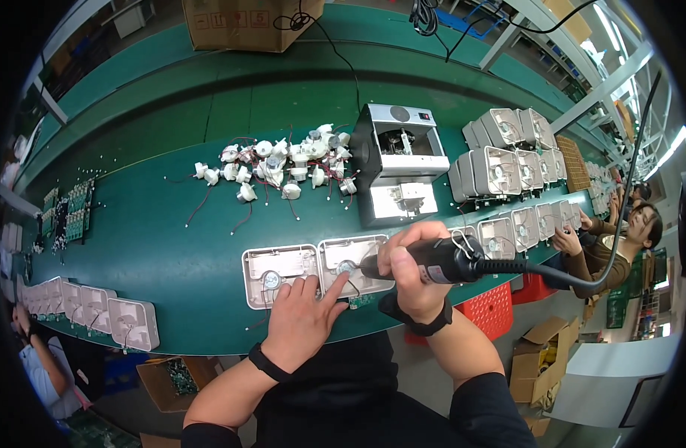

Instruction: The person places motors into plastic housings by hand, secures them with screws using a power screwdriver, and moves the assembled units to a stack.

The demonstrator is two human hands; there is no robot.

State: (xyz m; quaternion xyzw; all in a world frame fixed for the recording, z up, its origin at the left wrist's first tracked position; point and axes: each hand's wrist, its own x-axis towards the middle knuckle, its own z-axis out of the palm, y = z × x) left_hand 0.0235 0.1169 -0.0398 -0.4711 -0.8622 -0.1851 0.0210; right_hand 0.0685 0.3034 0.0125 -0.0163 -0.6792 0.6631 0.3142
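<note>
My right hand (413, 275) is wrapped round a black corded electric screwdriver (453, 258) held almost level, its nose pointing left. That nose reaches over a white plastic housing (367, 245), close to a round disc with wires (346, 267) inside it. My left hand (301, 313) lies with its fingers stretched out, the index fingertip at the edge of the disc. Under its other fingers sits a second white housing (279, 254), which holds a similar round disc (271, 280). A green circuit board (364, 300) shows at the near edge of the right housing; the screwdriver's very tip is hard to make out.
Beyond the housings stands a silver-black screw feeder (402, 168), beside a pile of white parts with red wires (283, 160). Stacked housings (500, 168) rise at right, more (132, 322) line the left. Circuit boards (78, 209) lie far left. A co-worker (619, 243) sits at right.
</note>
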